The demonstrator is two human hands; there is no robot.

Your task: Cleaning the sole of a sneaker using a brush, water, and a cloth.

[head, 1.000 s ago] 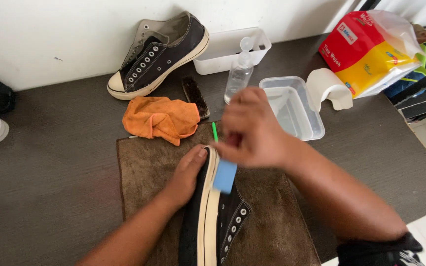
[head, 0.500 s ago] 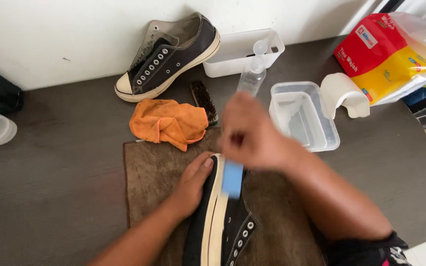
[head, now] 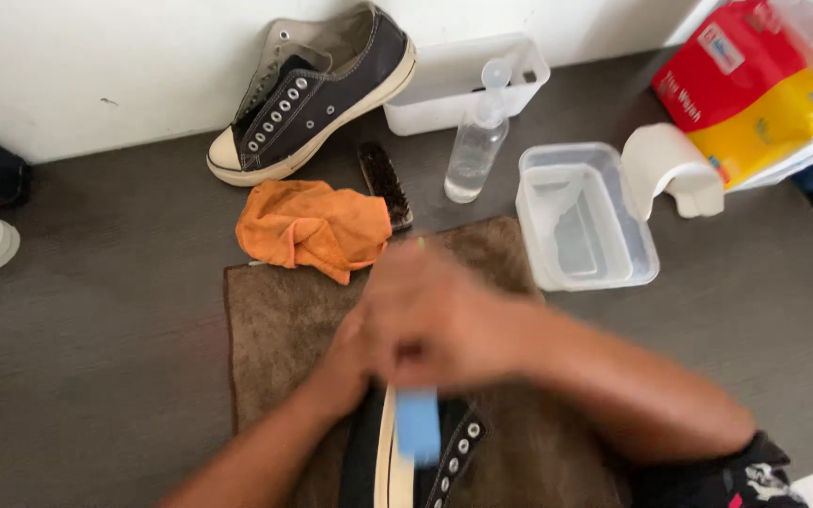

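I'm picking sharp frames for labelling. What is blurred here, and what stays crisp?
Head view: the right hand and the blue block it holds are motion-smeared; the orange cloth, far sneaker and clear tub read sharp under soft, even light.

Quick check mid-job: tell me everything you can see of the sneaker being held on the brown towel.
The sneaker is a dark, low-top canvas shoe with an off-white rubber sole edge and white metal eyelets; no laces show. It lies tipped on its side on the brown towel, sole edge facing up, running toward the bottom of the view, where it is cut off. The left hand steadies its toe end. The blurred right hand presses a light blue block against the sole edge. The toe is hidden by the hands.
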